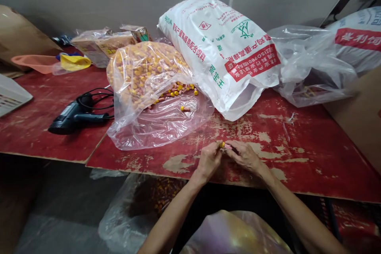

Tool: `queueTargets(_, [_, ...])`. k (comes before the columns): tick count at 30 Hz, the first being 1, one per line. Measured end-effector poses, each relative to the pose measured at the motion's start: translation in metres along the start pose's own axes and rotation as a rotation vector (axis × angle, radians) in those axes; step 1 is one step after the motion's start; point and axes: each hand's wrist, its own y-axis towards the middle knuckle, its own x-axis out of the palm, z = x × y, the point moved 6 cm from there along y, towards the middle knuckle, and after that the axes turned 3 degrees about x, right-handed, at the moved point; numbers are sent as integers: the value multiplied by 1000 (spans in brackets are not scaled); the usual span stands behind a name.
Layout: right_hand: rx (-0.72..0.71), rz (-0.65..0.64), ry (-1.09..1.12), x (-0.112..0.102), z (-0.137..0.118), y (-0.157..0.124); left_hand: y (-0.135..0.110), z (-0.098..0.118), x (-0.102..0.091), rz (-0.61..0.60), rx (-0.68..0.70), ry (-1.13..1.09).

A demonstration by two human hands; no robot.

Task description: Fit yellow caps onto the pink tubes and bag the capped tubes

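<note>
My left hand (pixel 210 158) and my right hand (pixel 245 156) meet over the front of the worn red table (pixel 297 154). Together they pinch one small pink piece with a yellow cap (pixel 224 145); the left fingers are on the cap end, the right fingers on the pink end. Behind my hands lies an open clear plastic bag (pixel 145 87) stuffed with several of the same yellow-capped pieces, some spilled at its mouth (pixel 181 91).
A large white printed sack (pixel 223 47) lies behind, with clear bags (pixel 309 63) to its right. A black heat gun (pixel 74 115) with cord rests on the left board. A white basket (pixel 10 95) sits far left. More plastic bags (pixel 131 210) hang below the table edge.
</note>
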Motion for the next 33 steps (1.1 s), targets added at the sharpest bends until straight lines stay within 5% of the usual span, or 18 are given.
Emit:
queueTargets(7, [223, -123, -103, -8, 2, -14, -21, 6, 32, -80, -222, -335])
queueTargets(11, [244, -289, -425, -18, 12, -5, -13, 7, 38, -185, -230, -392])
queueTargets(15, [85, -421, -704, -8, 12, 17, -5, -4, 9, -8, -256, -271])
queueTargets(21, [90, -422, -721, 8, 15, 32, 39, -57, -80, 360, -270, 162])
queueTargets(24, [77, -403, -707, 2, 17, 34, 81, -95, -101, 260, -233, 445])
queueTargets(27, [83, -287, -614, -6, 18, 38, 114, -127, -99, 60, -168, 615])
queueTargets(30, [72, -142, -541, -8, 22, 43, 127, -148, -90, -81, -130, 711])
queueTargets(33, [60, 11, -493, -22, 35, 58, 126, -153, -90, -70, -148, 731])
